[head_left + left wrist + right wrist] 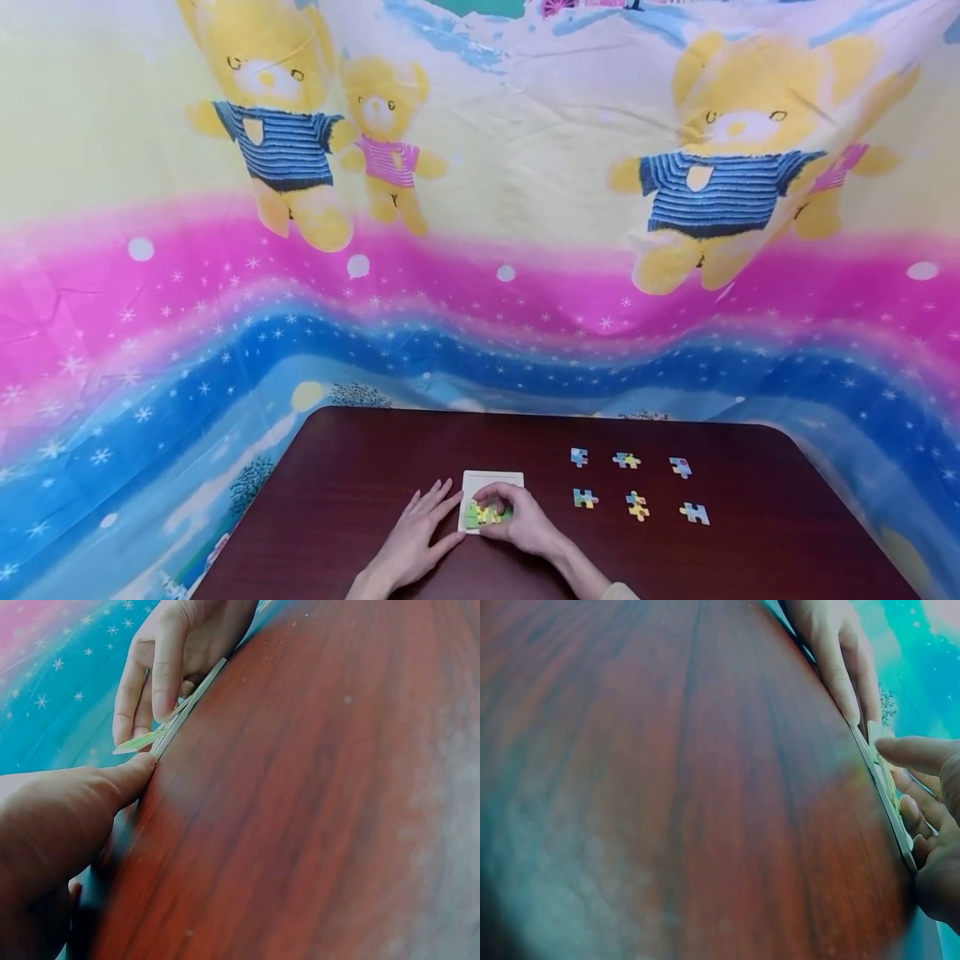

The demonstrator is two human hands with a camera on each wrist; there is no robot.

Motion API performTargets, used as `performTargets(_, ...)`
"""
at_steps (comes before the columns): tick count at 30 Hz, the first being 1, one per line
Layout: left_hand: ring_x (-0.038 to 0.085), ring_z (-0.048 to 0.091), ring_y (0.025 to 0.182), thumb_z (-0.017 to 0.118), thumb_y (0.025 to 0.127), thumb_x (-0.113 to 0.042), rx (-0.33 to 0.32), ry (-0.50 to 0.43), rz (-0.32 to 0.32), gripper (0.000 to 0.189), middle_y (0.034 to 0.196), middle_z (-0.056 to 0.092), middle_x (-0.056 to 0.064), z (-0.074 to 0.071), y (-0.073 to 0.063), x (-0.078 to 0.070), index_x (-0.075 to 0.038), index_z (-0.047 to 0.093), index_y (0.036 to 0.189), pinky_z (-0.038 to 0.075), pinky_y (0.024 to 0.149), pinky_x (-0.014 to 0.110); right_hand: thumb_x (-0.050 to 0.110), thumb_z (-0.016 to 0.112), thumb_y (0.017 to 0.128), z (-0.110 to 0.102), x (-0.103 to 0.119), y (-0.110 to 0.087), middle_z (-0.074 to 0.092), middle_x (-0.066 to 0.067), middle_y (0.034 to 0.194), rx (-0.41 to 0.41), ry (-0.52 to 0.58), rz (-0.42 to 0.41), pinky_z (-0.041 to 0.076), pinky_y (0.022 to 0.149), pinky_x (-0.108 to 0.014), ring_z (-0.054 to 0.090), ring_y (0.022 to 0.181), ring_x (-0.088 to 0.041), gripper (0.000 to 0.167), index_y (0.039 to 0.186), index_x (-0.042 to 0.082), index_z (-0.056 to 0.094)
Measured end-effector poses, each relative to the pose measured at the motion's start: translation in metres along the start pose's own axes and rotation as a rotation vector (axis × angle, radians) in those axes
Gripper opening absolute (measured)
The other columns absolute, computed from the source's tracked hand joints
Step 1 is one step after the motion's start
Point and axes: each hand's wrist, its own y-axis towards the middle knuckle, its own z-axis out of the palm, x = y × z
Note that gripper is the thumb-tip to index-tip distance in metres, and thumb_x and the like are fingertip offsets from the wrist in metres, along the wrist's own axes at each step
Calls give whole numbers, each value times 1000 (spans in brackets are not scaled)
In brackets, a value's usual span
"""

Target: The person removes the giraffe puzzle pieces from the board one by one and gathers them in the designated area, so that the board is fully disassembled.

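Observation:
A small white puzzle board (pixel 492 478) lies on the table, with green and yellow jigsaw pieces (pixel 482 513) in its lower part. My right hand (pixel 525 521) is over the board and pinches a green jigsaw piece (pixel 138 742) between thumb and fingers. That piece is tilted, one edge raised above the board in the left wrist view. My left hand (pixel 415 536) rests on the table at the board's left side, fingers extended. Its thumb (pixel 135 774) touches the board's near corner. The right fingers hide part of the pieces.
Several loose jigsaw pieces lie in two rows to the right, among them a blue one (pixel 585 498) and a yellow one (pixel 637 506). The dark red-brown table (pixel 360 467) has rounded far corners. A printed bear curtain (pixel 480 333) hangs behind it.

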Motion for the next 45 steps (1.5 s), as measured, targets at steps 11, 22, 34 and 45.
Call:
performTargets(11, 45, 52, 154, 63, 109, -52, -36, 2, 22, 59, 166, 57, 18, 7, -2, 8, -18, 62, 157, 33, 134, 50, 6, 94, 84, 5, -2, 1, 79, -12, 104, -9, -65, -7, 49, 76, -20, 59, 85, -4, 37, 118, 6, 81)
performTargets(22, 42, 55, 152, 64, 109, -51, -78, 34, 60, 58, 162, 60, 20, 11, -3, 12, -16, 64, 155, 31, 138, 43, 15, 97, 83, 10, -2, 2, 77, -5, 98, -47, -135, -30, 46, 73, -20, 56, 80, -2, 36, 115, 9, 82)
performTargets(34, 42, 50, 157, 67, 108, -50, 7, -11, -28, 60, 168, 54, 16, 4, 0, 6, -17, 62, 158, 33, 134, 57, 4, 91, 88, -17, 11, 1, 70, -24, 110, -68, 40, 12, 52, 73, -20, 62, 84, -14, 42, 126, 2, 74)
performTargets(45, 42, 50, 156, 61, 110, -54, -14, 8, 13, 61, 167, 55, 18, 12, -3, 12, -19, 59, 160, 35, 132, 56, 6, 85, 94, -63, 12, -50, 66, -24, 109, -25, 85, 28, 54, 68, -23, 63, 86, -15, 41, 131, -3, 69)
